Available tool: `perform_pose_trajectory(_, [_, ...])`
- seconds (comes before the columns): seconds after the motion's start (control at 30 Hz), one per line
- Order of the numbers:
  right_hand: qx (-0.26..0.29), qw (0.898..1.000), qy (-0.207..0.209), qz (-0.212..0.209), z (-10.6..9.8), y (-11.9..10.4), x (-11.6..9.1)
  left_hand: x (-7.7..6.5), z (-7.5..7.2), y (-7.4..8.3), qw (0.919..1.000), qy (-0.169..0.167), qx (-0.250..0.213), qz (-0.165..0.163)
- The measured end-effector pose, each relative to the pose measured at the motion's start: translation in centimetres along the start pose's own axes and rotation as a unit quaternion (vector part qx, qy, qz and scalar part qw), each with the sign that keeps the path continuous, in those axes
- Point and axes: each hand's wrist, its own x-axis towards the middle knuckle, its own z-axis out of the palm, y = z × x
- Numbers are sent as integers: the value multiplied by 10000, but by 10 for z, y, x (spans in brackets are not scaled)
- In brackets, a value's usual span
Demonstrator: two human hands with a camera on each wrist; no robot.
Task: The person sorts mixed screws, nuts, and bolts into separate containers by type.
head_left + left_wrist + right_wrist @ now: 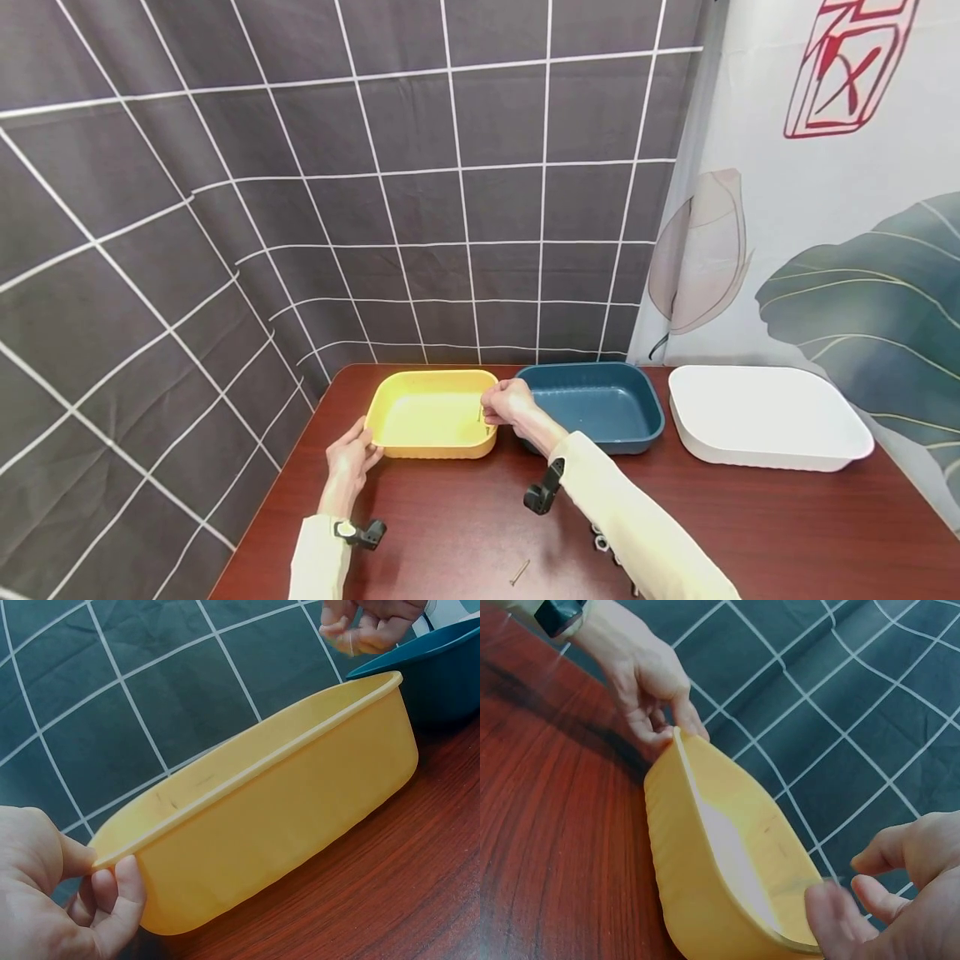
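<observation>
A yellow tray (431,452) stands at the left of the table. My left hand (348,462) grips its left rim, with the thumb on the inner side and fingers outside, as the left wrist view shows. Above the tray's right end is my right hand (512,404). In the right wrist view, this hand's fingers (832,915) are parted, with no thing gripped between them. Small thin screws (480,414) show just below the fingertips, over the tray's right inner side. A blurred streak (791,885) appears near them in the right wrist view.
A blue tray (645,446) stands right of the yellow one, partly behind my right hand. Farther right is a white tray (772,457). One screw (520,572) lies near the table's front. Several metal nuts (601,542) lie beside my right sleeve, which partly hides them.
</observation>
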Motion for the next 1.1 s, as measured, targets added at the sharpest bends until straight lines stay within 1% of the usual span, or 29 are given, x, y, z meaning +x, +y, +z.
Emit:
perform_pose_trajectory(0.2, [-337, 9992, 197, -27, -3, -4, -7, 1, 1, 0, 9999, -29, -102, 49])
perform_pose_trajectory(0.33, [-370, 9992, 132, -32, -8, -2, -16, 2, 1, 0, 9998, -54, -153, 69])
perform_pose_trajectory(0.43, [-538, 9985, 78, -68, -12, 3, -26, 3, 1, -1, 9999, -83, -116, 38])
perform_pose_trajectory(0.57, [-861, 9960, -147, -179, -17, 16, -44, 2, 0, -2, 9999, -70, -89, 7])
perform_pose_trajectory(0.73, [-859, 9948, -507, -197, -24, 39, -67, 1, 0, 1, 9999, -69, -82, -34])
perform_pose_trajectory(1.0, [-1082, 9923, -468, -368, -33, 69, -97, -2, 1, 2, 10000, -9, -54, -50])
perform_pose_trajectory(1.1, [-1080, 9923, -493, -349, -35, 79, -107, -2, 1, 1, 9999, -26, -80, -56])
